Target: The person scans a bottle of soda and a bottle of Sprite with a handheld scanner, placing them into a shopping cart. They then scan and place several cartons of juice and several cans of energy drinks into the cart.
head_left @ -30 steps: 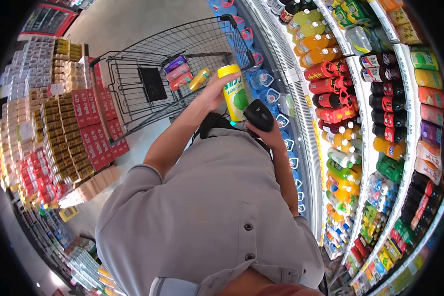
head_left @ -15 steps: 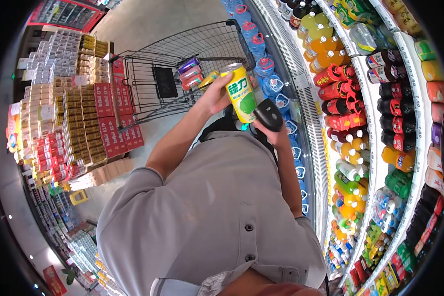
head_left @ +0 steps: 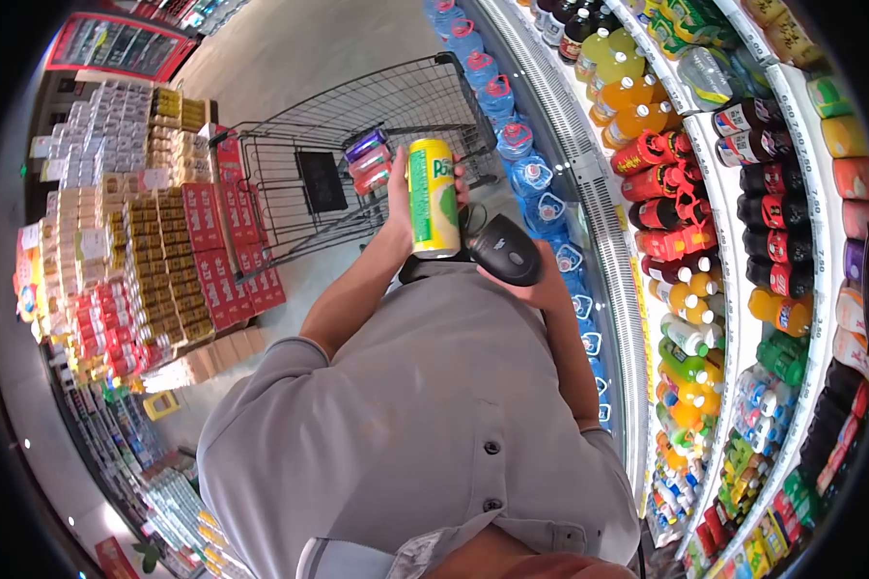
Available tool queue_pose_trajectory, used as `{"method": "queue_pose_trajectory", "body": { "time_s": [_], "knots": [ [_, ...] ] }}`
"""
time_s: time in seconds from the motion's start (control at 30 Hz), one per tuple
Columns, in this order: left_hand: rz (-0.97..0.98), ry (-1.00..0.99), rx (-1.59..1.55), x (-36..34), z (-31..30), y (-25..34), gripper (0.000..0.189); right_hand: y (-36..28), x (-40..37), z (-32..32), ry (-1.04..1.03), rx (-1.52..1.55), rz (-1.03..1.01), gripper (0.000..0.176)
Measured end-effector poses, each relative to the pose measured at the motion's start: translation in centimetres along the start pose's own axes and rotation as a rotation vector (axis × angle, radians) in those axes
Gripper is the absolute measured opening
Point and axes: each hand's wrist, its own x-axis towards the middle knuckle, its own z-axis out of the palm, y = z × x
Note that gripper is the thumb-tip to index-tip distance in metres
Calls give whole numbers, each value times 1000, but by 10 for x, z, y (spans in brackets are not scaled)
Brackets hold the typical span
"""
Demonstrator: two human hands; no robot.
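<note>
My left hand (head_left: pixel 399 198) is wrapped round a tall yellow-and-green drink can (head_left: pixel 433 203), its fingertips showing past the can's far side. The can stands nearly upright in front of my shirt. In my right hand (head_left: pixel 541 280) is a black handheld scanner (head_left: pixel 505 251) with a rounded body, close to the right of the can's lower part. Most of my right fingers are hidden under the scanner. A dark cord or loop shows between the scanner and the can.
A wire shopping cart (head_left: pixel 357 96) stands ahead, with purple and pink packages (head_left: pixel 369 166) inside. Stacked cartons and cans (head_left: pixel 164 251) are on the left. Large water bottles (head_left: pixel 531 177) line the cooler shelves (head_left: pixel 724 241) of drinks on the right.
The can has moved left and been turned to show another side, now more upright. The scanner has shifted left and slightly down, with its body turned.
</note>
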Motion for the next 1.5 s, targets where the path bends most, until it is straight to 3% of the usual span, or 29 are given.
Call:
{"method": "queue_pose_trajectory", "body": {
  "time_s": [0.07,0.13,0.17,0.27,0.4,0.47,0.53,0.6,0.67,0.77,0.87,0.93,1.07,1.1,1.13,1.2,1.23,1.37,1.5],
  "knots": [
    [-80,-79,-55,8,-8,10,89,2,6,0,0,8,109,35],
    [-193,-207,-62,20,-10,27,100,2,19,-4,-134,-69,198,35],
    [-260,-296,-145,24,-13,35,97,6,24,-5,-133,-79,203,35],
    [-224,-389,-135,48,-31,49,99,13,35,-4,-149,-86,161,35],
    [-271,-240,-77,49,-50,73,87,-3,68,6,-241,-40,181,41],
    [-300,-343,-58,52,-59,85,84,-1,80,13,-234,-47,208,41],
    [-337,-177,102,47,-63,95,85,7,89,19,-246,-108,285,39],
    [-311,-235,147,38,-59,102,88,11,100,22,-265,-161,327,37],
    [-268,-347,26,24,-46,105,105,11,102,29,-279,-207,382,36],
    [-160,-331,121,23,-69,103,110,-1,111,41,-245,-158,466,37],
    [-93,-273,117,28,-81,112,106,11,104,39,-263,-138,415,36],
    [-74,-32,103,22,-61,117,98,13,101,38,-247,-151,398,34],
    [-207,-171,-23,29,-77,124,75,6,98,38,-217,-152,328,33],
    [-226,-188,-43,28,-77,122,87,1,97,39,-207,-144,318,33],
    [-235,-184,-32,26,-77,118,87,0,94,40,-196,-135,316,33],
    [-298,-355,-242,16,-75,109,97,0,89,41,-155,-119,297,33],
    [-252,-253,-149,13,-74,106,102,2,85,41,-139,-108,297,33],
    [-242,-232,-32,11,-75,97,101,2,78,35,-165,-167,244,37],
    [-241,-318,301,18,-69,107,89,-10,81,30,-144,-225,206,39]
  ]
}}
